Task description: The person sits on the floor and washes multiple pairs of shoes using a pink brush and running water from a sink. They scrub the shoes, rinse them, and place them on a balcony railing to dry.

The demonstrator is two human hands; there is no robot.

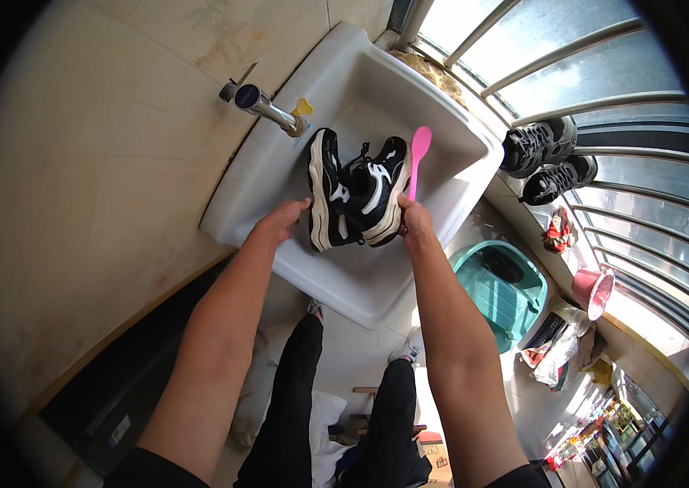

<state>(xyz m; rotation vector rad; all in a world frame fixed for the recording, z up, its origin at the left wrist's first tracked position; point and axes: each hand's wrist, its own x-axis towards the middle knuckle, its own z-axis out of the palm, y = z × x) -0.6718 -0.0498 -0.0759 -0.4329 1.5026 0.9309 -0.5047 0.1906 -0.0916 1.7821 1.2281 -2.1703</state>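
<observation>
Two black-and-white sneakers with thick cream soles lie in a white ceramic sink [247, 183]. The left sneaker [324, 189] shows its sole edge towards my left hand [286, 218], whose fingertips are at or near that sole; whether they touch is unclear. My right hand [416, 221] holds the handle of a pink spoon-shaped plastic tool [420, 146], bowl end pointing up the picture. That hand is beside the sole of the right sneaker [383, 189], its fingers partly hidden. Above the sink's left side is a chrome faucet [271, 112] with a small yellow part [302, 107] by its outlet.
More sneakers [540, 146] sit on the window ledge by metal bars [601, 100]. A pink pot [592, 291] stands farther along. A teal plastic basin [499, 293] is on the floor right of the sink, near some bags [561, 348]. A tiled wall [106, 152] borders the left.
</observation>
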